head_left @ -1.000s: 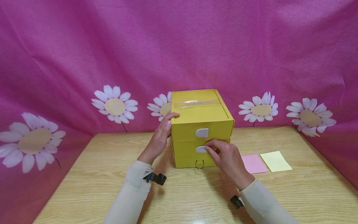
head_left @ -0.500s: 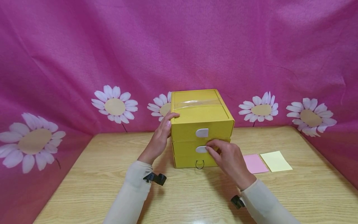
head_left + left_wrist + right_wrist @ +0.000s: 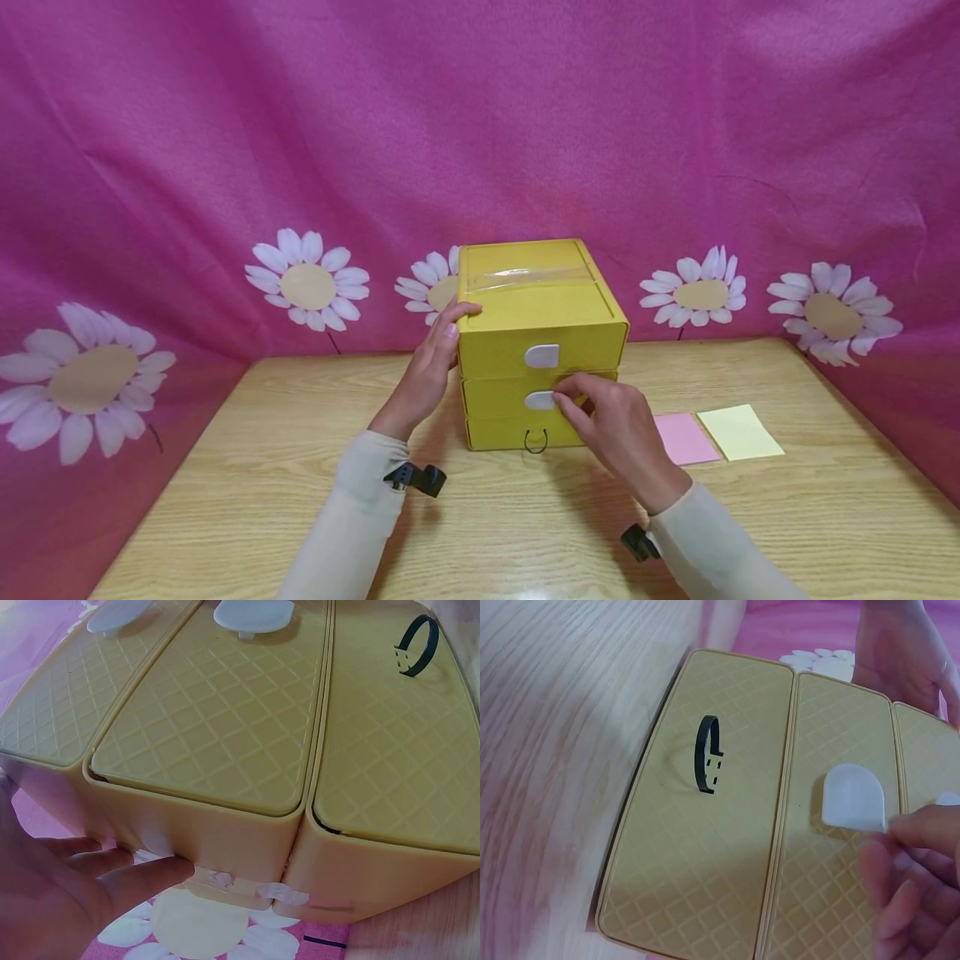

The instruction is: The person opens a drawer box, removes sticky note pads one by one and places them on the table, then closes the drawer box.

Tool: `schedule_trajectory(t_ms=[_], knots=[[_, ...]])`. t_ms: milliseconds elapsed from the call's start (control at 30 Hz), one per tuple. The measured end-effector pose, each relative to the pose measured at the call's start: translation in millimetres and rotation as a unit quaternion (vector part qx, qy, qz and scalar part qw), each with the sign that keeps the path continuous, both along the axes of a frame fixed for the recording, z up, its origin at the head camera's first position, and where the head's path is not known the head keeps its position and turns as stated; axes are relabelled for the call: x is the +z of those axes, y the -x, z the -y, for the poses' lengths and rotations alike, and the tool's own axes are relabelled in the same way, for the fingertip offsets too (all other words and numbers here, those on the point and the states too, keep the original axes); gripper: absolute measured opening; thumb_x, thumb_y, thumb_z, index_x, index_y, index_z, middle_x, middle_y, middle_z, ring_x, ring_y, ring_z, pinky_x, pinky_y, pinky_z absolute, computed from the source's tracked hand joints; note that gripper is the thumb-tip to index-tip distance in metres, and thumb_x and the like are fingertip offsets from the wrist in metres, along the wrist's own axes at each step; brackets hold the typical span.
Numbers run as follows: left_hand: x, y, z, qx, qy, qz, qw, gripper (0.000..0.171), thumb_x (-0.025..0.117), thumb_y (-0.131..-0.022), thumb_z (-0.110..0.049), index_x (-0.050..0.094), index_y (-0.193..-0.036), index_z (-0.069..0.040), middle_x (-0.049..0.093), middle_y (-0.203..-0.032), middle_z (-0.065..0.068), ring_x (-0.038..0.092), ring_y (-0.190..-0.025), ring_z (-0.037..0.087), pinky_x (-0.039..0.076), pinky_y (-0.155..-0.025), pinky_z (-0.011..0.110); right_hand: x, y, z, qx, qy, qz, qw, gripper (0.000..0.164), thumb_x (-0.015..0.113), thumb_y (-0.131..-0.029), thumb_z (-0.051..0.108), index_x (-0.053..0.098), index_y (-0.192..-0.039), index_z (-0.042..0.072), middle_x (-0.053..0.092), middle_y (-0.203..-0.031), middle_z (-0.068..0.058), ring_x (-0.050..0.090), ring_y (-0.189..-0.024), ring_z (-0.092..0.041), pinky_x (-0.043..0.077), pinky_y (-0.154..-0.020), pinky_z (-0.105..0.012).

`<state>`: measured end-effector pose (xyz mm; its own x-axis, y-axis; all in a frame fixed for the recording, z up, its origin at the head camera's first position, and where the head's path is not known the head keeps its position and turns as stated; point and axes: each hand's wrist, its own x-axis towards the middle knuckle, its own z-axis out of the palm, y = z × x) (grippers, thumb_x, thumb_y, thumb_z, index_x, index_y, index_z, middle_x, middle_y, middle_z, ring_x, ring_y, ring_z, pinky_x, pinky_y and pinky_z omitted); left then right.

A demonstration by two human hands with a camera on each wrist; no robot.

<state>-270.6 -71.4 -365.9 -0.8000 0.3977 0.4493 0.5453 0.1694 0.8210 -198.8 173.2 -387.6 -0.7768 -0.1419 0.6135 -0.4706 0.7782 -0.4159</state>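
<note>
Left hand [image 3: 426, 371], fingers extended, rests against the left side of a yellow three-drawer cabinet [image 3: 540, 304] on the bench [image 3: 300, 417]; all drawers appear closed, none yet drawn out. Right hand [image 3: 618, 433] pinches the middle drawer's white pull [image 3: 538, 401]. Far right: pink note pad [image 3: 686, 439] and pale-yellow note pad [image 3: 741, 432], untouched.

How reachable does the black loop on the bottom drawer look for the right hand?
Probably yes: the black loop sticks out with nothing visible in front of it, near the right hand, though that hand would first have to leave the white handle.
</note>
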Motion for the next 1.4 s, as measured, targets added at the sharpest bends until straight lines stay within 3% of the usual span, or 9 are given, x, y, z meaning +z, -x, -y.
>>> schedule_trajectory(t_ms=[267,467,833,1233,1400], knots=[[-0.7,0.3,0.3,0.000,-0.001,-0.003,1.0000,0.043,0.022,-0.104,-0.046,0.038,-0.141,-0.031,0.009,-0.160,-0.004,0.019,-0.143,0.026,0.036,-0.098,0.065,0.8,-2.2,2.2,0.026,-0.003,0.018,0.999,0.006,0.076,-0.083,0.012,0.071,-0.085,0.014,0.066,-0.075,0.008,0.050,-0.058,-0.004,0.044,-0.051,-0.022],[-0.2,0.3,0.0,-0.002,-0.001,-0.003,1.0000,0.042,0.022,-0.105,-0.044,0.038,-0.141,-0.031,0.008,-0.160,-0.005,0.017,-0.144,0.025,0.036,-0.099,0.064,-2.3,-2.5,3.0,0.040,-0.044,0.040,0.997,0.008,0.076,-0.082,0.012,0.071,-0.081,0.018,0.061,-0.068,0.011,0.048,-0.056,-0.001,0.042,-0.050,-0.020],[-0.6,0.6,0.5,0.002,0.003,0.003,1.0000,0.041,0.021,-0.104,-0.047,0.038,-0.139,-0.036,0.008,-0.159,-0.009,0.016,-0.144,0.021,0.035,-0.101,0.062,-12.7,1.5,1.2,0.068,-0.099,0.086,0.989,0.012,0.073,-0.081,0.010,0.071,-0.077,0.021,0.060,-0.068,0.017,0.051,-0.061,-0.001,0.043,-0.054,-0.023],[-1.1,1.6,-0.1,-0.009,-0.003,-0.004,0.9999,0.042,0.021,-0.105,-0.043,0.038,-0.141,-0.030,0.008,-0.160,-0.005,0.014,-0.144,0.022,0.035,-0.100,0.063,-23.4,6.2,3.2,0.088,-0.118,0.156,0.977,0.004,0.074,-0.082,0.011,0.074,-0.083,0.016,0.064,-0.073,0.014,0.057,-0.068,-0.002,0.049,-0.064,-0.028],[-0.7,1.2,-0.1,-0.006,-0.005,-0.004,1.0000,0.042,0.021,-0.105,-0.044,0.039,-0.140,-0.031,0.008,-0.160,-0.006,0.015,-0.144,0.022,0.035,-0.100,0.063,-26.2,5.7,5.7,0.092,-0.124,0.159,0.975,0.006,0.075,-0.082,0.011,0.074,-0.082,0.017,0.064,-0.073,0.014,0.058,-0.069,-0.004,0.049,-0.064,-0.027]])
